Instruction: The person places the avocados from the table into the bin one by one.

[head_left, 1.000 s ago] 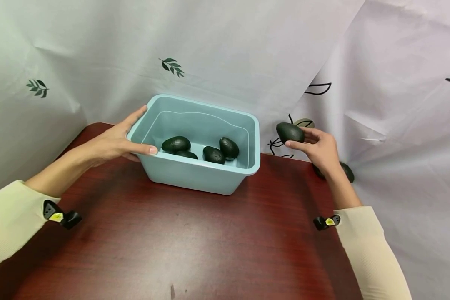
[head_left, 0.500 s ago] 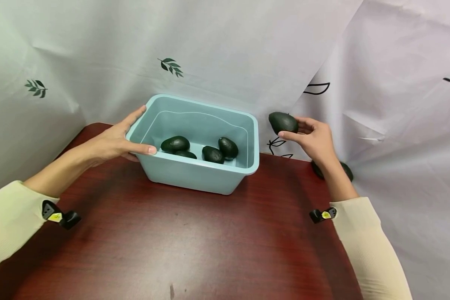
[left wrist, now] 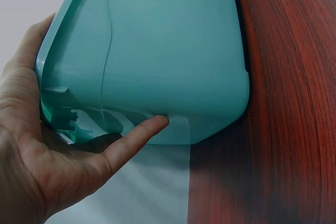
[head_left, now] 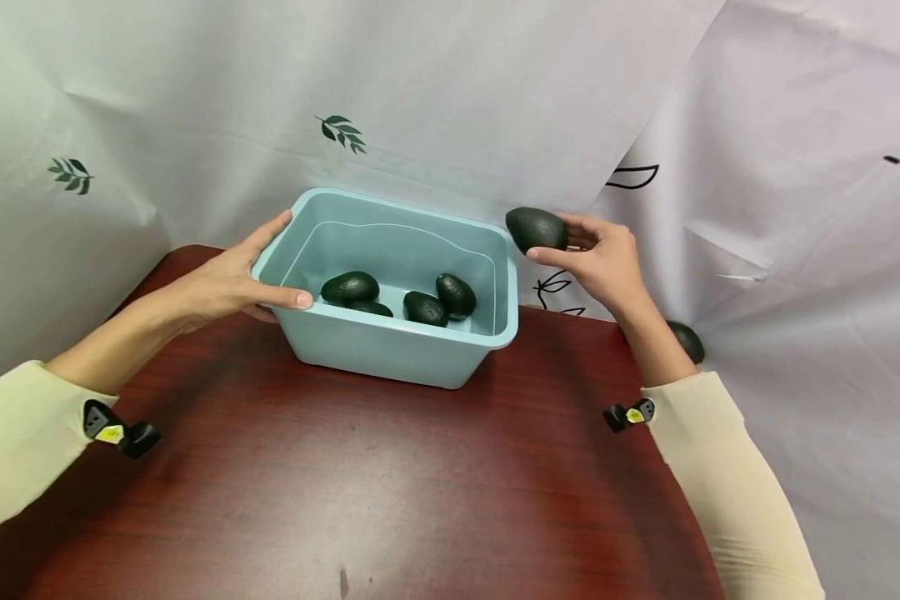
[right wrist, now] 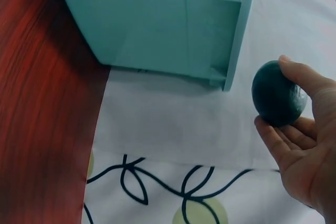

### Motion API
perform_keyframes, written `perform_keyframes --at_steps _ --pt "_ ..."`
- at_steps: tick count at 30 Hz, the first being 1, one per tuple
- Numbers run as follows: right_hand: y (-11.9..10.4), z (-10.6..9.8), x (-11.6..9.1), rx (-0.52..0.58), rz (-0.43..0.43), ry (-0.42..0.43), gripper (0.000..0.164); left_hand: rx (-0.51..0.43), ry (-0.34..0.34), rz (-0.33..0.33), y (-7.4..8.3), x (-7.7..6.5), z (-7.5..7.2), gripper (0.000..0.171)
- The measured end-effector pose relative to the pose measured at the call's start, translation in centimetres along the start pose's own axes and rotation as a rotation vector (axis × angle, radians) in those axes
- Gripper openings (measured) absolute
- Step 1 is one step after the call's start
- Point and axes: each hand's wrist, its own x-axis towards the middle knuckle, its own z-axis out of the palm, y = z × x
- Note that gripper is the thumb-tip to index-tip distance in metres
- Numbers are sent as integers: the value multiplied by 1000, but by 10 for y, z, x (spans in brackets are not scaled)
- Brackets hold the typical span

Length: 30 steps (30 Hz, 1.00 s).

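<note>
A light blue plastic bin (head_left: 382, 342) stands on the dark red table with several dark green avocados (head_left: 350, 288) on its floor. My left hand (head_left: 228, 279) holds the bin's left end. Its thumb lies over the near rim, and in the left wrist view a lower finger (left wrist: 136, 142) stretches along the end wall. At the bin's right rim, my right hand (head_left: 607, 258) pinches an avocado (head_left: 536, 230) between thumb and fingers, raised above rim height. The right wrist view shows that avocado apart from the bin's wall.
Another avocado (head_left: 686, 342) lies at the right, partly hidden behind my right forearm. White patterned cloth (head_left: 450, 108) hangs close behind the bin and along both sides. The table (head_left: 390, 483) spreads in front of the bin.
My right hand has carried its avocado left and upward, from right of the bin to its right rim. My left hand and the bin stay in place.
</note>
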Motion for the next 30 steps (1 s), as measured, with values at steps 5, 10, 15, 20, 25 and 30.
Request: perform_keyframes --at_steps 5,10,15,20,25,30 --pt "-11 9 4 -1 -14 -27 63 -1 -2 -1 -1 0 -1 127" --pt "-18 18 5 20 -19 -62 64 -2 1 -3 -1 0 0 126" --pt "-20 27 7 26 -51 -76 63 -6 0 -2 -1 0 0 126" --pt "-22 38 9 36 -68 -102 67 -10 1 -1 0 0 0 125" --pt "-23 43 8 46 -57 -136 73 -7 2 -4 0 0 -1 125" --pt "-16 42 6 65 -46 -145 74 -9 1 -1 0 0 0 125"
